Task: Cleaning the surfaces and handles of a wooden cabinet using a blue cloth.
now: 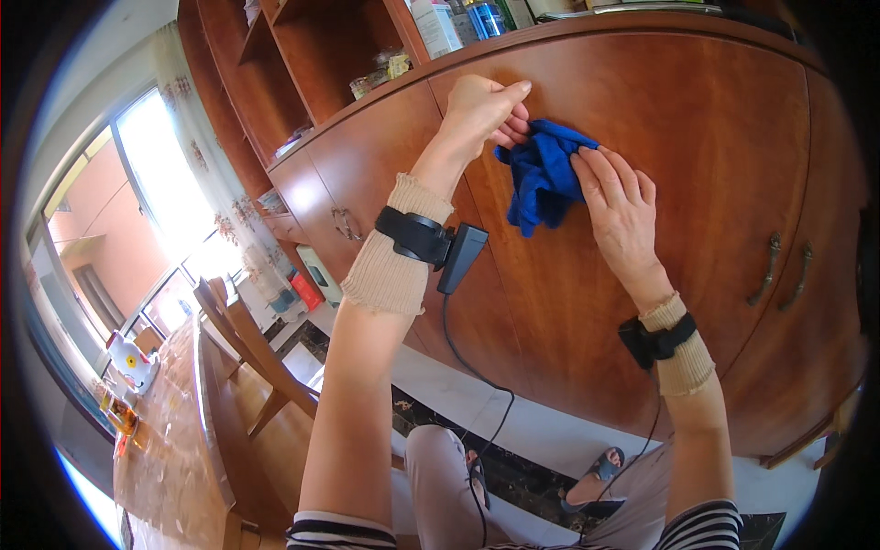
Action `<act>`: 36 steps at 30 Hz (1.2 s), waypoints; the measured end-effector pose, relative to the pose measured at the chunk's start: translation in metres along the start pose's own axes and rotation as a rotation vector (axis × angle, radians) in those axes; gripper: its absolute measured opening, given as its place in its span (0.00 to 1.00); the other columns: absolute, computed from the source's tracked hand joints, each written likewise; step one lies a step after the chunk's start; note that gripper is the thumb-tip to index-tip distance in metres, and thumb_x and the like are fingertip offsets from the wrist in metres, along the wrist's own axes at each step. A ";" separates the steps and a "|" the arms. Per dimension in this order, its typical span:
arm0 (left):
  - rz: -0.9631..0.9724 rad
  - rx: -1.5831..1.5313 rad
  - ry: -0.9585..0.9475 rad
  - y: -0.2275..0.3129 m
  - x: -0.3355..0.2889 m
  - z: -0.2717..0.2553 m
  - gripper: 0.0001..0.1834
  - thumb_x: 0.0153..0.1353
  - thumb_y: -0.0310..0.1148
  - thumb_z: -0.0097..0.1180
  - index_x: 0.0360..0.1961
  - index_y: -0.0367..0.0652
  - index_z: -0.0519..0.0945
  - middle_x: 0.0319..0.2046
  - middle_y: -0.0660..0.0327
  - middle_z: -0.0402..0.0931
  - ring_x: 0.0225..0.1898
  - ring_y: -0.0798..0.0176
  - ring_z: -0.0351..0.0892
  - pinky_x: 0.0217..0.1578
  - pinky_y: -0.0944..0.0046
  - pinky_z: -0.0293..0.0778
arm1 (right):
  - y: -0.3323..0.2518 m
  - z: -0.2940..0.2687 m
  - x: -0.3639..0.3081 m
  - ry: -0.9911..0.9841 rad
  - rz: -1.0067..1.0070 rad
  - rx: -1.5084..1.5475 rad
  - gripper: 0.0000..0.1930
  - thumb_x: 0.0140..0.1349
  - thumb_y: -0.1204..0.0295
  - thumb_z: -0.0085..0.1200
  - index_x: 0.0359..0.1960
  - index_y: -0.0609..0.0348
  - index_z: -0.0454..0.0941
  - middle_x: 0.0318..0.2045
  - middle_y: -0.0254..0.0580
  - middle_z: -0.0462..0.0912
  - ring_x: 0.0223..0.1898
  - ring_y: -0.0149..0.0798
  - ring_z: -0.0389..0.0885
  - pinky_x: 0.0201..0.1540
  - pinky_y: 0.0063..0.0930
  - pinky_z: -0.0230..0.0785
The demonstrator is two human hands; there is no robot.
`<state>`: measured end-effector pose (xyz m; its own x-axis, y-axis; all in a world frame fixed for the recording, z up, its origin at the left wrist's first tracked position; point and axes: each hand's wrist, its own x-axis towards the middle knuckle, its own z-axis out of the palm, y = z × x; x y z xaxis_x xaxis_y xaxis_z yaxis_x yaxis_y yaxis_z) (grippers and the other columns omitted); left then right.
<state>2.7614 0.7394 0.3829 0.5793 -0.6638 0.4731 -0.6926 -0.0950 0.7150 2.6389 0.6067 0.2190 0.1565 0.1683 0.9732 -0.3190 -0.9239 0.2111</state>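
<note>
A crumpled blue cloth hangs between my two hands, in front of the curved brown wooden cabinet. My left hand is at its upper left corner, fingers curled in with the thumb on top, and the cloth's edge meets the lower fingers. On the right side, my right hand pinches the cloth's upper edge between thumb and fingertips. The thumb is mostly hidden behind the cloth. Whether the cloth touches the cabinet door I cannot tell.
Metal handles stick out from the cabinet doors. Boxes and a blue can stand on the cabinet top. At left are a wooden chair and a table. Black cables hang from devices strapped to both my wrists.
</note>
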 end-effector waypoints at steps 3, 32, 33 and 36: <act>-0.009 -0.022 -0.008 -0.001 -0.001 0.000 0.22 0.67 0.40 0.54 0.30 0.26 0.78 0.26 0.49 0.79 0.26 0.60 0.82 0.26 0.65 0.81 | 0.000 0.000 0.000 -0.009 0.004 -0.012 0.23 0.58 0.72 0.52 0.58 0.50 0.74 0.59 0.29 0.71 0.62 0.33 0.67 0.58 0.33 0.60; 0.872 0.602 0.359 -0.115 -0.087 0.073 0.30 0.50 0.23 0.62 0.57 0.32 0.70 0.51 0.45 0.72 0.55 0.43 0.72 0.58 0.53 0.69 | 0.000 -0.005 -0.012 -0.063 -0.060 0.083 0.23 0.57 0.72 0.50 0.56 0.53 0.75 0.58 0.31 0.73 0.62 0.35 0.69 0.58 0.34 0.62; 0.904 0.694 0.353 -0.119 -0.081 0.066 0.32 0.47 0.18 0.58 0.59 0.31 0.70 0.52 0.44 0.71 0.57 0.40 0.70 0.61 0.52 0.67 | 0.001 -0.003 0.001 -0.065 -0.083 0.069 0.22 0.56 0.72 0.50 0.56 0.53 0.76 0.58 0.31 0.74 0.61 0.35 0.69 0.58 0.33 0.63; 0.959 0.591 0.618 -0.077 -0.035 0.034 0.29 0.44 0.10 0.51 0.52 0.34 0.77 0.51 0.46 0.74 0.57 0.42 0.71 0.59 0.52 0.68 | 0.011 -0.002 0.071 0.101 -0.125 -0.014 0.19 0.55 0.73 0.50 0.51 0.54 0.78 0.51 0.32 0.76 0.56 0.36 0.73 0.55 0.33 0.65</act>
<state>2.7798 0.7452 0.2939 -0.2625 -0.2117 0.9414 -0.9334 -0.1915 -0.3033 2.6448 0.6086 0.2901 0.1013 0.3160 0.9433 -0.3164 -0.8887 0.3317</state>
